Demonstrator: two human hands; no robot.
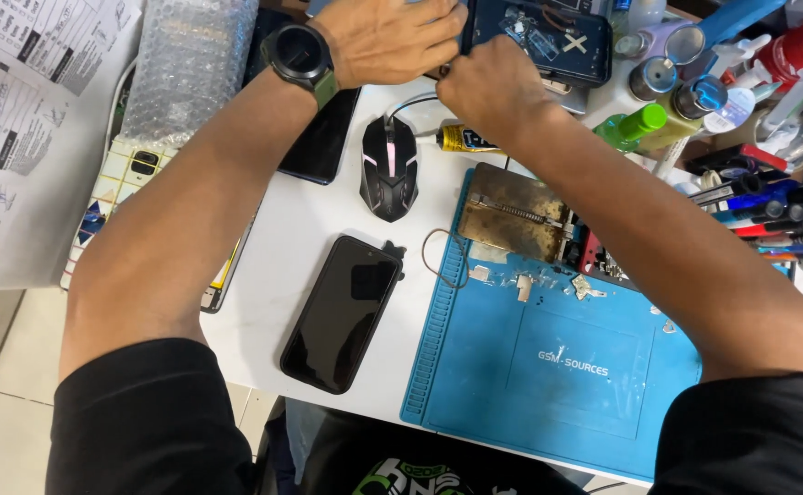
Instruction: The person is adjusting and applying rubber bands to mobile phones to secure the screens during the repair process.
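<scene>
Working at: far edge of the white surface (264, 247), both hands meeting on the left end of a dark opened phone (539, 41) lying flat there, inner side up with small clear parts showing.
Left hand (387, 37): curled over the phone's near-left corner, fingers hidden under the knuckles, gripping the edge as far as can be judged; black watch (299, 53) on that wrist.
Right hand (484, 87): clenched in a fist just below the same corner, touching the left hand; pinching something small or pressing the edge, cannot tell which.
Handling of the phone: light and thin, stiff along its length but fragile, judged from the exposed inside; smooth sides likely slippery, so best held by the long edges or a corner, never by the open middle.
Just beside: small yellow glue tube (464, 138) under the right wrist, black mouse (388, 168) with pink stripes near it.
Closer in: second black phone (342, 312) lying face up, screen dark, well apart from both hands.
Right of that: blue mat (548, 367) carrying a worn brass-coloured holder (516, 211) and scattered little chips.
Far right: crowd of bottles and pens, a green bottle (632, 126) nearest the right forearm.
Left side: bubble wrap (191, 64) and printed sheets (26, 119), untouched.
</scene>
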